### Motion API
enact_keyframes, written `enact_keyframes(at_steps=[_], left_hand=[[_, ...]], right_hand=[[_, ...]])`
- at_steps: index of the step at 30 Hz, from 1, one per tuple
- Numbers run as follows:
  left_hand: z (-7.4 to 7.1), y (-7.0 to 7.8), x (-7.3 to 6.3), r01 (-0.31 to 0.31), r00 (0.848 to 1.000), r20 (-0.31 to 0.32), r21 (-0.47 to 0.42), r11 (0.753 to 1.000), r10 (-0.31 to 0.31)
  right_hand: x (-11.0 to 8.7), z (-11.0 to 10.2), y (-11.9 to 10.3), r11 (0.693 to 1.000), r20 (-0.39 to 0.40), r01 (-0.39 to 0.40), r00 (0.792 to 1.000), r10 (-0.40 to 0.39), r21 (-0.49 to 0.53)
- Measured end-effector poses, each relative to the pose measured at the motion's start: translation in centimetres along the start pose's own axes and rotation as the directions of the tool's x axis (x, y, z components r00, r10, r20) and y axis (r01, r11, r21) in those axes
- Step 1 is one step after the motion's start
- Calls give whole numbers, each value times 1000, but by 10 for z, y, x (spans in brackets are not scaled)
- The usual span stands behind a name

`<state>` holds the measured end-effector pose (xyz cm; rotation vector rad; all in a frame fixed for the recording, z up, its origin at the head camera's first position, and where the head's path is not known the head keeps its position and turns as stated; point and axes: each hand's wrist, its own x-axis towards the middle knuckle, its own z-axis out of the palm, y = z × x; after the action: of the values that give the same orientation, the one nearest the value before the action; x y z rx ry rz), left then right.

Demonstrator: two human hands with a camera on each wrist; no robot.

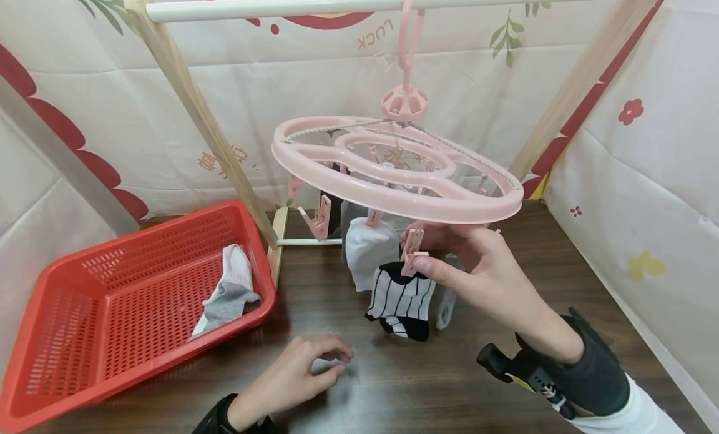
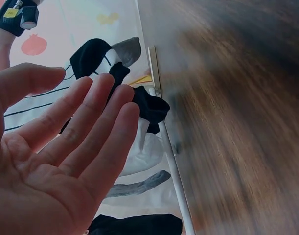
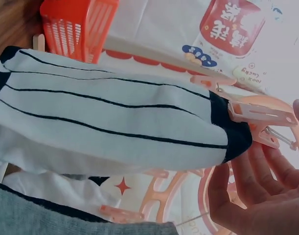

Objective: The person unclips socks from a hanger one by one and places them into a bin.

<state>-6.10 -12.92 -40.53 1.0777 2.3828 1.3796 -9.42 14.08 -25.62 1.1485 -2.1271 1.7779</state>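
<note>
A striped black-and-white sock (image 1: 405, 300) hangs from a pink clothes peg (image 1: 412, 250) under the round pink drying hanger (image 1: 348, 184). My right hand (image 1: 477, 259) is at this peg, thumb at its end and curled fingers behind it. In the right wrist view the peg (image 3: 262, 113) bites the dark cuff of the sock (image 3: 115, 107), near my fingertips (image 3: 242, 171). My left hand (image 1: 298, 371) is held over the table, fingers loosely bent and holding nothing. Its palm (image 2: 66, 161) shows in the left wrist view, with hanging socks behind.
At left stands a red basket (image 1: 62, 265) with a grey-and-white sock (image 1: 230, 290) inside. The hanger hooks over a white rail (image 1: 281, 6) on a wooden frame (image 1: 191, 103). A white sock (image 1: 367, 246) and other socks hang behind. An unloaded peg (image 1: 319, 218) hangs left of them.
</note>
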Motion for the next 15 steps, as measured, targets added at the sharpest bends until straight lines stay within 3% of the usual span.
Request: enact_keyframes(at_steps=[7, 15], left_hand=[[-3, -3, 4, -20, 999, -25, 23, 1000, 20], [-13, -2, 16, 17, 995, -101, 70, 997, -9]], right_hand=[[1, 7, 3, 1000, 2, -2, 1000, 2, -7], [2, 9, 7, 1000, 5, -1, 1000, 1, -5]])
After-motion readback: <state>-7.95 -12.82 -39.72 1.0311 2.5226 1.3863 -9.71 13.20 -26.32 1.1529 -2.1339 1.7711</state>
